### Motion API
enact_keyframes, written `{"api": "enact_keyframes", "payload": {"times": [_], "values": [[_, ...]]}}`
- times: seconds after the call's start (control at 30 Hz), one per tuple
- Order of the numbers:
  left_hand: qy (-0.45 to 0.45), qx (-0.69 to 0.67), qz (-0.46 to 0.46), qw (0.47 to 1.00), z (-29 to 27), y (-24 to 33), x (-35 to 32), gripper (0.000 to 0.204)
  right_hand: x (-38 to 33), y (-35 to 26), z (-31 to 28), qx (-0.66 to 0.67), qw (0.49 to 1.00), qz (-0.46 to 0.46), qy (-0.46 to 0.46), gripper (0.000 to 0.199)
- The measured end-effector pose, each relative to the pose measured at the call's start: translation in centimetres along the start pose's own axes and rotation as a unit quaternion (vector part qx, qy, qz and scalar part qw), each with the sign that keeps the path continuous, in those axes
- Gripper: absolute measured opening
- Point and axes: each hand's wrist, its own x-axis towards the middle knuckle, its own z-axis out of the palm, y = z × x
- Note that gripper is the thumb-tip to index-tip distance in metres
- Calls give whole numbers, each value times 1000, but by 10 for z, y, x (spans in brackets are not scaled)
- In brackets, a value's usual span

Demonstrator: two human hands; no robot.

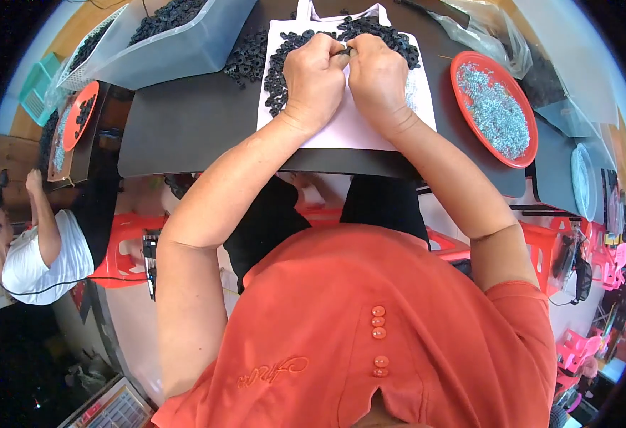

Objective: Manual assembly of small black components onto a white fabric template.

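Above a pale flat bag (331, 135) on the dark table, my two hands meet fingertip to fingertip. My left hand (316, 80) is closed in a pinch, and so is my right hand (378, 77). Between their fingertips shows a small black part (345, 51), mostly covered by the fingers. Around the left hand and beyond both hands lie many loose black parts (277, 80), small and ring-like. Some small shiny pieces (411, 91) rest on the bag beside my right hand.
A red oval tray (460, 103) of small silvery pieces stands at right, below a clear plastic bag (502, 46). At far left is a translucent bin (163, 68) of black parts. A person in white (49, 246) sits further left, near an orange plate (84, 114).
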Motion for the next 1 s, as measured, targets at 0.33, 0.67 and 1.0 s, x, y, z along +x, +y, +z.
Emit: {"api": "enact_keyframes", "payload": {"times": [0.33, 0.67, 1.0], "values": [[9, -16, -4, 1000, -1, -2, 1, 8, -1, -3, 0, -14, 999, -34, 15, 12], [-66, -269, -243, 930, -18, 5, 21, 11, 13, 7, -14, 162, 983, 46, -67, 27], [-122, -329, -288, 891, -22, -2, 26, 14, 17, 13, -10, 10, 996, -90, -4, 27]]}}
